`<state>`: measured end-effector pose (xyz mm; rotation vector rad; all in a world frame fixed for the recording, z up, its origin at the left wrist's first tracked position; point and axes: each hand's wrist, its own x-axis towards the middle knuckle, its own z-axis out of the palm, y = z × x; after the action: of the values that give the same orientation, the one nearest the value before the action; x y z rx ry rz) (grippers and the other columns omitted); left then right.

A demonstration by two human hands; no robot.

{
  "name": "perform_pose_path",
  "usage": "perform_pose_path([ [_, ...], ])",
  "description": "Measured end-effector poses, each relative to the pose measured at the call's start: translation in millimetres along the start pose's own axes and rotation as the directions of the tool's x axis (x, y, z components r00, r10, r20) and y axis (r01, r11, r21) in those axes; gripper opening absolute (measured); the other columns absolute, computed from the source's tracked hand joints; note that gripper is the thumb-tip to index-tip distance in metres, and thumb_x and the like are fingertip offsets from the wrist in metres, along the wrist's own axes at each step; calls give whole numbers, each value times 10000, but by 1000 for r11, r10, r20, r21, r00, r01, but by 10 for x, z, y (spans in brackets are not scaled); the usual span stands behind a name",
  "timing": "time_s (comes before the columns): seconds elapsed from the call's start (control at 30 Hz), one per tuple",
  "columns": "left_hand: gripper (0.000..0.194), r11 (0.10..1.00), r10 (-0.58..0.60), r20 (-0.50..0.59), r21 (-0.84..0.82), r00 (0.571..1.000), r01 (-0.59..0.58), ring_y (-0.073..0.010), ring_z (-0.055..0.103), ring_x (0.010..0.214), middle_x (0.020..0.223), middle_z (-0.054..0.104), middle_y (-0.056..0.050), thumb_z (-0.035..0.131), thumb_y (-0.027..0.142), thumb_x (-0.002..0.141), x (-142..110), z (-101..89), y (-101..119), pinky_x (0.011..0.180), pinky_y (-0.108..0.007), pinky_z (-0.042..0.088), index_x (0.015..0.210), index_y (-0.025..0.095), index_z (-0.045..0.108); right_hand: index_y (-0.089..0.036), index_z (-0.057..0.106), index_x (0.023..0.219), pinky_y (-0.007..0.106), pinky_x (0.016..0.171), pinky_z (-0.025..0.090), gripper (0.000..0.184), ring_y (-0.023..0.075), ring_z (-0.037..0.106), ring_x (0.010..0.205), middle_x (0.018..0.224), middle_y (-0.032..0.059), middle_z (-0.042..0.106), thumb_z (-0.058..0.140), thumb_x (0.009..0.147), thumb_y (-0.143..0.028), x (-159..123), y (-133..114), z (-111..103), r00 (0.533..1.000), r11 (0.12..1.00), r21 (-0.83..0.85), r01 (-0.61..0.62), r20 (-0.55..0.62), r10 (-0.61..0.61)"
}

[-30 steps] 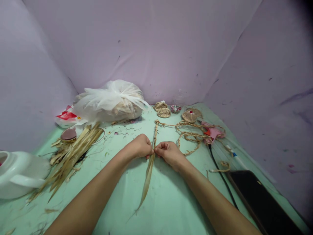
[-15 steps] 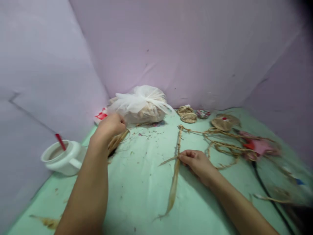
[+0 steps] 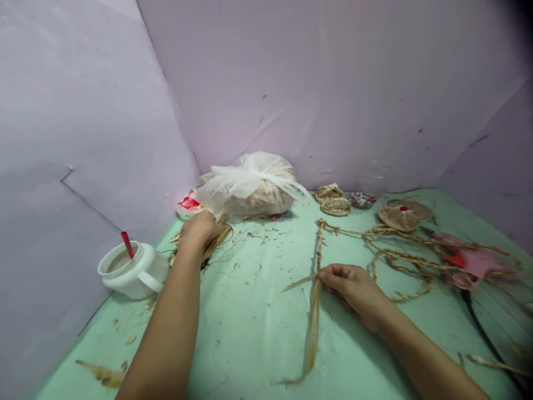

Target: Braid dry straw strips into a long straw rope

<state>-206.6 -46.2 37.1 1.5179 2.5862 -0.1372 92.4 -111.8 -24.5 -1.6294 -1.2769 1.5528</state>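
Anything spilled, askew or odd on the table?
Just untidy. Dried scraps litter the green surface, looking like offcuts. The braided cord lies in loose loops reaching the pink star-shaped object, so it might snag. The white pot stands upright. No obvious damage.

left hand (image 3: 202, 226) reached forward, arm extended; right hand (image 3: 343, 283) pinching, fingertips together.

The tan braided cord (image 3: 320, 247) lies bent and looped, its near strands (image 3: 313, 333) unbraided.
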Motion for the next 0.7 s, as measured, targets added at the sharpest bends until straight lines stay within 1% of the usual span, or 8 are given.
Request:
perform_pose_path([
  [0.07, 217, 999, -49, -14, 3, 999, 49, -255, 587, 724, 795, 638, -105, 546, 249, 519, 38, 27, -19, 577, -294, 405, 725, 191, 583, -154, 477, 576, 210, 360, 122, 175, 26, 222, 331, 428, -69, 367, 551, 613, -308, 1, 6, -2, 1000, 1000, 0, 5, 9, -5],
  [0.13, 230, 998, -61, -3, 12, 998, 61, -265, 590, 747, 823, 638, -123, 540, 213, 518, 56, 32, -37, 580, -295, 410, 741, 183, 587, -154, 474, 575, 209, 358, 113, 171, 23, 220, 327, 426, -71, 365, 551, 615, -301, 0, 6, -2, 1000, 1000, 0, 4, 12, -4],
  [0.23, 239, 999, -33, 13, 3, 999, 33, -263, 592, 747, 810, 641, -123, 536, 179, 510, 41, -11, -49, 574, -283, 412, 741, 177, 599, -157, 459, 564, 211, 354, 103, 174, 18, 206, 317, 419, -76, 360, 544, 625, -296, -3, -4, 0, 1000, 1000, 3, -5, 10, 5],
  [0.37, 212, 998, -3, -66, -58, 998, -1, -253, 595, 718, 764, 642, -101, 522, 199, 537, -13, -114, -50, 569, -286, 414, 729, 184, 610, -159, 463, 572, 211, 350, 102, 172, 18, 203, 316, 421, -79, 358, 541, 626, -302, -5, -11, 3, 1000, 1000, 11, 3, 12, -3],
  [0.57, 166, 994, 3, -94, -113, 996, -14, -239, 591, 672, 705, 636, -83, 521, 217, 533, -70, -171, -42, 567, -294, 416, 664, 184, 618, -163, 446, 554, 210, 343, 102, 191, 18, 196, 318, 407, -84, 340, 545, 613, -317, -13, -24, 6, 1000, 1000, 19, 7, 17, -7],
  [0.63, 156, 988, 32, -139, -148, 990, -52, -226, 587, 664, 683, 634, -65, 522, 220, 530, -71, -171, -41, 566, -280, 413, 643, 192, 625, -164, 440, 547, 209, 341, 97, 191, 18, 188, 313, 391, -87, 329, 542, 617, -310, -13, -29, 5, 1000, 1000, 13, 10, 21, -10],
  [0.7, 148, 967, 85, -205, -218, 975, -130, -202, 582, 664, 664, 633, -42, 523, 225, 534, -59, -168, -47, 568, -257, 409, 628, 200, 634, -166, 437, 546, 209, 340, 92, 184, 19, 182, 306, 372, -90, 316, 538, 622, -299, -14, -32, 4, 1000, 1000, 8, 11, 23, -11],
])
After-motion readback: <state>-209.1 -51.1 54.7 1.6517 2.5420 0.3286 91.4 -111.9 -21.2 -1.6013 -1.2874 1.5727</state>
